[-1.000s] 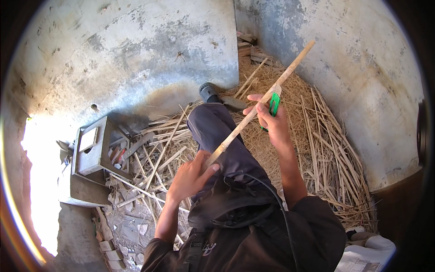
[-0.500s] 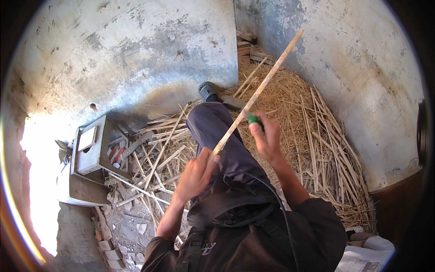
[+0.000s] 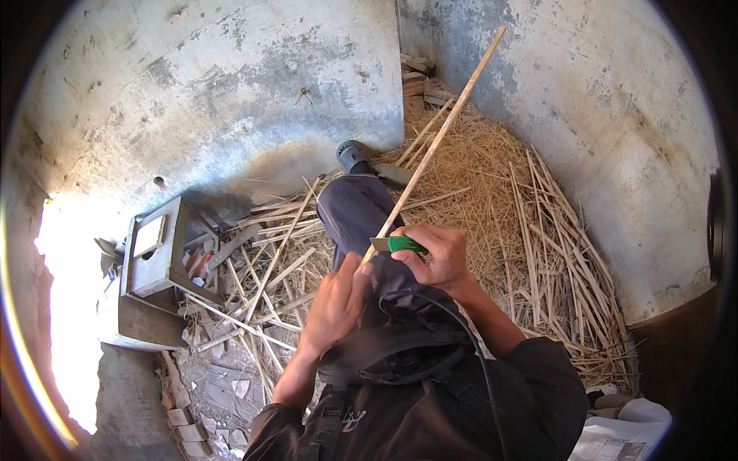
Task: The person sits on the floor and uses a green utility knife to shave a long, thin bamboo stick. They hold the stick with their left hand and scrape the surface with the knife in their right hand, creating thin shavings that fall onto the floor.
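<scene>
A long, thin wooden strip (image 3: 435,138) slants from my lap up toward the far right, its far end in front of the wall. Its near end is gripped by my left hand (image 3: 336,302), fingers closed round it above my thigh. My right hand (image 3: 442,253) is closed on a green-handled utility knife (image 3: 405,244). The knife's blade lies across the strip, just beyond my left fingers. The near tip of the strip is hidden by my left hand.
Shavings (image 3: 477,184) cover the floor ahead, with many loose strips (image 3: 565,269) piled along the right wall. More strips (image 3: 269,276) lie criss-cross on the left. A worn wooden cabinet (image 3: 157,261) stands at the left beside a bright opening. A white sack (image 3: 626,430) sits low right.
My right hand has drawn the knife back toward me, down along the strip to near my left hand. The strip's far end has risen and shifted slightly left.
</scene>
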Tool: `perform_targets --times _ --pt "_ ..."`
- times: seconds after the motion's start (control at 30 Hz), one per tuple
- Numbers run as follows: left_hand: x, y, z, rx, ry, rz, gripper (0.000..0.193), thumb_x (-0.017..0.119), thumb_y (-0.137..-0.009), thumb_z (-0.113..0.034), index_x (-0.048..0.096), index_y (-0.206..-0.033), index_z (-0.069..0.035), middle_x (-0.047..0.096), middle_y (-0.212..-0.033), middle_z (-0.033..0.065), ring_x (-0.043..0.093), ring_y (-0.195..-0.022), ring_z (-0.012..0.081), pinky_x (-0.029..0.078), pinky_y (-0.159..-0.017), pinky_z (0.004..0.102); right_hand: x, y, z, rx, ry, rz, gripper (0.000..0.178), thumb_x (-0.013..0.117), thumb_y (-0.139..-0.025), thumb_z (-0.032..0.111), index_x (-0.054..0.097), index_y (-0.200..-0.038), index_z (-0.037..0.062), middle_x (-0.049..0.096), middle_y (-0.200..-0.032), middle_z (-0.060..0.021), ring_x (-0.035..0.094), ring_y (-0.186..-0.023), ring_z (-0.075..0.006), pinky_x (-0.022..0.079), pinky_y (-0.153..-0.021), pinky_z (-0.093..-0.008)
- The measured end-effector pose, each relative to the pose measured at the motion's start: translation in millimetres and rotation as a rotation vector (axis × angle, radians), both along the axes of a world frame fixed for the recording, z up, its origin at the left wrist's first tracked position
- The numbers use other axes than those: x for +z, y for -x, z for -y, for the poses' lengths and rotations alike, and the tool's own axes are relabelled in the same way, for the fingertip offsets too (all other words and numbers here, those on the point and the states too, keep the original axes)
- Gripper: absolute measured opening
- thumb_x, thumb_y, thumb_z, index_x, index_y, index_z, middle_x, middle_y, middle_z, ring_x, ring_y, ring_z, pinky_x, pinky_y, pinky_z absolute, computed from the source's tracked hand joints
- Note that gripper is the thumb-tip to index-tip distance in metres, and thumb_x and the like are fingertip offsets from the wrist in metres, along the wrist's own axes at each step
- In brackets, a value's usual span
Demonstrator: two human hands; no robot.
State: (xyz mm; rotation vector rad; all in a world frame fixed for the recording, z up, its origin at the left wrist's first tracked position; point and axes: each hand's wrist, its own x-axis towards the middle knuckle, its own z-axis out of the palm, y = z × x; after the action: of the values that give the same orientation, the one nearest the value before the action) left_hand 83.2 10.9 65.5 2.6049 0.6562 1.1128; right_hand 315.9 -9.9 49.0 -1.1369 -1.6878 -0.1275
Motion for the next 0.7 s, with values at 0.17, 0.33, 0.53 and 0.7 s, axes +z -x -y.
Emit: perform_targets --times 0.17,0.33,0.53,0.7 --pt "8.5 -1.3 8.5 0.040 0.211 0.020 0.008 0.050 -0.109 -0.003 0.053 -0.106 0.004 0.051 -0.093 0.0222 0.059 -0.069 0.0454 0.043 -0.057 0.0542 2.6 -2.1 1.7 -0.043 -0.023 0.048 0.038 0.078 -0.093 0.049 0.079 -0.104 0.0127 0.073 -0.076 -0.0031 0.071 -0.062 -0.0238 0.052 -0.056 -0.0358" --pt "1.8 4.0 6.3 0.060 0.084 -0.074 0.008 0.052 -0.109 -0.004 0.054 -0.109 0.004 0.052 -0.096 0.0223 0.061 -0.069 0.0451 0.044 -0.057 0.0542 6.1 -0.7 2.6 -0.072 -0.042 0.073 0.038 0.079 -0.092 0.049 0.080 -0.106 0.0139 0.071 -0.075 -0.0024 0.069 -0.062 -0.0229 0.051 -0.057 -0.0358" --pt "3.0 7.3 5.6 0.067 0.213 -0.114 0.008 0.052 -0.108 -0.003 0.054 -0.110 0.004 0.052 -0.097 0.0222 0.061 -0.067 0.0440 0.045 -0.055 0.0537 3.8 -1.1 4.6 -0.124 -0.036 0.137 0.040 0.078 -0.092 0.051 0.081 -0.107 0.0144 0.070 -0.075 -0.0017 0.068 -0.061 -0.0221 0.049 -0.056 -0.0360" --pt "3.1 7.4 7.9 0.084 0.263 -0.092 0.007 0.053 -0.107 -0.002 0.054 -0.110 0.004 0.053 -0.098 0.0213 0.061 -0.066 0.0431 0.045 -0.054 0.0533 5.0 1.5 3.7 -0.137 -0.073 0.128 0.040 0.079 -0.091 0.051 0.081 -0.107 0.0144 0.069 -0.073 -0.0009 0.067 -0.060 -0.0221 0.048 -0.056 -0.0361"
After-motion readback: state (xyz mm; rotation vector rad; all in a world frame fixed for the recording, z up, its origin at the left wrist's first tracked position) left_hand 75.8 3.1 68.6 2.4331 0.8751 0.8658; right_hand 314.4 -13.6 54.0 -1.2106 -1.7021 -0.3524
